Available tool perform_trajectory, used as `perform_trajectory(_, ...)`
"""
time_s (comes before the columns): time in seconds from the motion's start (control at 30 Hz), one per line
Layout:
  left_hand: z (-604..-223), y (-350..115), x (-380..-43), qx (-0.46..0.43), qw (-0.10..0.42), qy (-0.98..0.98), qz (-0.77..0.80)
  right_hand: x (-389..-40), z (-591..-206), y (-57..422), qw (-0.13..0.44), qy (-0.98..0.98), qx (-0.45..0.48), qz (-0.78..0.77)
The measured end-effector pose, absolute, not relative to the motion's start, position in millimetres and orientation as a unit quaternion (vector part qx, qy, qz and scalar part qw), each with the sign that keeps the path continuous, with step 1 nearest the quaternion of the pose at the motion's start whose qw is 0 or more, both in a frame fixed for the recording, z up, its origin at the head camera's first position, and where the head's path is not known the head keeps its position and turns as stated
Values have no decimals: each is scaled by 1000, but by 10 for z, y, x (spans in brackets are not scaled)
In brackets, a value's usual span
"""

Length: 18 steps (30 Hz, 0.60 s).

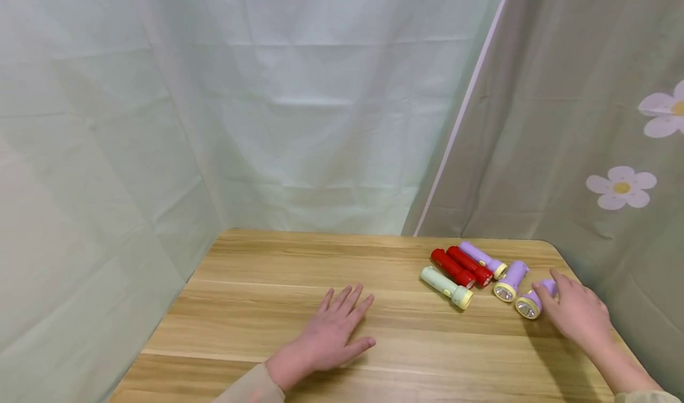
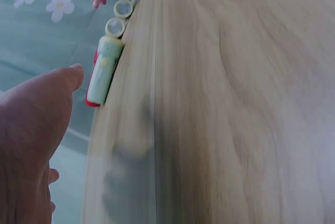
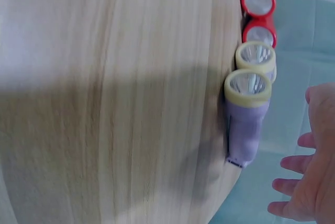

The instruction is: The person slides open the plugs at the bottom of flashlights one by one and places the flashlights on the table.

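Observation:
Several flashlights lie on the right part of the wooden table. My right hand (image 1: 578,309) is at the rightmost purple flashlight (image 1: 528,307), partly covering its body in the head view. In the right wrist view, a gap shows between the spread fingers (image 3: 296,164) and that flashlight. Beside it lies a second purple flashlight (image 1: 510,279), with a third purple one (image 1: 479,257) farther back. Two red flashlights (image 1: 450,266) lie side by side, and a pale green one (image 1: 446,286) is nearest the left hand. My left hand (image 1: 333,333), fingers spread, is over the table and holds nothing.
The wooden tabletop (image 1: 256,308) has a rounded far right corner. A pale curtain (image 1: 320,106) hangs behind it, and a grey curtain with flower prints (image 1: 534,124) stands along the right edge, near my right hand.

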State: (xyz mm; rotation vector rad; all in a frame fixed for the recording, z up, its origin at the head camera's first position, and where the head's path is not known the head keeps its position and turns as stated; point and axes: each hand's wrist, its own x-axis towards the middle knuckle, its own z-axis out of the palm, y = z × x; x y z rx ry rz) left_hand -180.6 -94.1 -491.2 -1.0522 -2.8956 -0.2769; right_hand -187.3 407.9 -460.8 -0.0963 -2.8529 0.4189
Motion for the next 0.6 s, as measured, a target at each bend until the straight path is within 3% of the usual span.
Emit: perform_trajectory(0.6,-4883,-325,-1671,-441,7,-895,-74,-2148,-4480,4291,-50,-979,-118,161)
